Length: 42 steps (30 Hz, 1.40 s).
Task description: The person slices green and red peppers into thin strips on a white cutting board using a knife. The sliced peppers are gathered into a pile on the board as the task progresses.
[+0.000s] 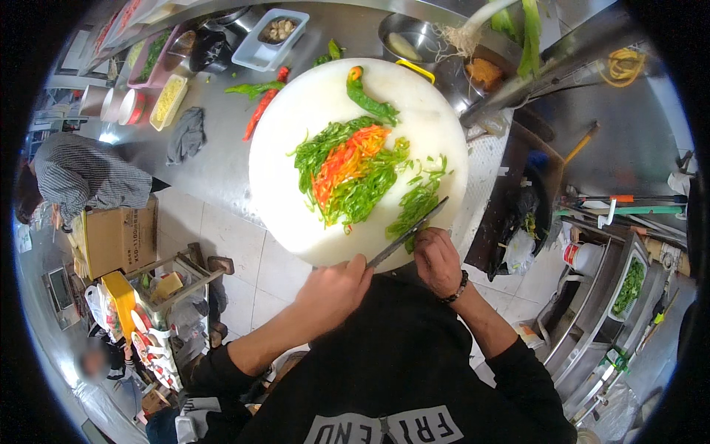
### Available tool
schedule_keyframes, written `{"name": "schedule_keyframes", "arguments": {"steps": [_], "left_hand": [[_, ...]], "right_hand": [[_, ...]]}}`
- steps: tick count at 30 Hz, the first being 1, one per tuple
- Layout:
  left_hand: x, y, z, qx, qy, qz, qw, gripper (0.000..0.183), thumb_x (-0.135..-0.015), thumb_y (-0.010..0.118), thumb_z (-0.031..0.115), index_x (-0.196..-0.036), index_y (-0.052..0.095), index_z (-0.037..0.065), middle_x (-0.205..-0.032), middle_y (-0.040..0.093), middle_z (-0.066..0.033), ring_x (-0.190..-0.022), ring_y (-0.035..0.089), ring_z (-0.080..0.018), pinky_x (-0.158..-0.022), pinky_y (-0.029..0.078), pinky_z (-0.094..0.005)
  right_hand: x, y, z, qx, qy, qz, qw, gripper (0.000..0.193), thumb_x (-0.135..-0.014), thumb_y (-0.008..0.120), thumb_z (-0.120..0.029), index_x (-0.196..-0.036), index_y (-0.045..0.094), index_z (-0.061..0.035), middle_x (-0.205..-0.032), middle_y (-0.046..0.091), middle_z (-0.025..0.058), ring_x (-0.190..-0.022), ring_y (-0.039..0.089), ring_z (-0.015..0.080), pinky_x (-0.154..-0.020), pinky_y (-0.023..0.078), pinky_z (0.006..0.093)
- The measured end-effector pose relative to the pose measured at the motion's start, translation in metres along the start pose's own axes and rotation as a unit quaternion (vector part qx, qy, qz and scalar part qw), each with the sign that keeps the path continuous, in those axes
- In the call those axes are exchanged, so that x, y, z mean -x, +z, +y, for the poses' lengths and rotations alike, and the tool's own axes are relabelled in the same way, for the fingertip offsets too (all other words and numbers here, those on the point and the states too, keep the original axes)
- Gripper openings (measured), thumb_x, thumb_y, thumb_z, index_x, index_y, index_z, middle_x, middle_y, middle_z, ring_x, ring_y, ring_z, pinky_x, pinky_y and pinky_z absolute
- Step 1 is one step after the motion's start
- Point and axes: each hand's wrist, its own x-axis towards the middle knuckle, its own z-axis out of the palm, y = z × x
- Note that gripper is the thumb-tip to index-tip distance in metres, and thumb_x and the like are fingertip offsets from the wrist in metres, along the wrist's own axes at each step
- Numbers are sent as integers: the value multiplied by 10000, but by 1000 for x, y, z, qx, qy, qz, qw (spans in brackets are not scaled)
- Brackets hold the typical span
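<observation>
My left hand [334, 292] is closed round the handle of a kitchen knife [408, 232], its blade slanting up and right over a round white cutting board [285, 174]. Close beside the blade, my right hand [438, 260] has its fingers curled at the board's near edge, pressed on green pepper that they mostly hide. Sliced green pepper [416, 206] lies just beyond the blade. A larger pile of green pepper shreds [370, 194] sits mid-board, with orange-red pepper shreds [347, 163] on top. One whole green pepper [366, 98] with a reddish end lies at the far side.
Red peppers [260, 112] and a grey cloth [186, 136] lie on the steel counter left of the board. Beyond it stand a pale blue tray [251, 52] and a metal bowl [390, 31]. A dark bin [543, 203] is at right. Another person [92, 170] bends over at far left.
</observation>
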Motion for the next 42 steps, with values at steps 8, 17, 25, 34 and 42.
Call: {"name": "schedule_keyframes", "arguments": {"steps": [8,17,25,34,42], "left_hand": [[-25,35,-7,20,-13,42,999,234,-1038,688,155,-954,544,-9,-723,671,-229,-639,672,-462,-578,539,-552],[9,-8,1,-30,6,-7,1000,220,-1033,686,152,-952,550,-1,-733,672,-200,-636,694,-424,-557,572,-507],[1,63,-24,-17,25,-30,999,234,-958,590,122,-1119,589,-48,-797,712,-237,-768,746,-431,-659,604,-539],[-6,20,-35,33,-115,-16,993,330,-1120,532,352,-1201,600,40,-789,699,-275,-741,706,-495,-672,555,-617],[4,24,-37,29,-101,88,991,156,-992,703,123,-1060,642,-5,-837,692,-256,-742,691,-472,-636,568,-553]], "right_hand": [[-12,-11,-24,-21,67,-8,998,308,-768,751,142,-1002,627,-14,-1048,694,165,-1034,664,406,-898,560,467],[-10,-6,-24,-21,71,-12,997,284,-775,775,120,-993,644,-6,-1067,692,169,-1038,658,411,-903,557,461],[21,-5,-4,-3,37,-58,998,307,-903,675,9,-1208,664,41,-1206,696,272,-1095,656,497,-990,535,597],[39,16,19,114,171,-361,910,520,-1067,666,-204,-1537,511,-40,-1532,578,192,-1451,497,406,-1311,293,499],[1,7,5,8,-1,-59,998,369,-832,750,74,-1165,615,-11,-1136,683,222,-1102,651,463,-1001,538,536]]}}
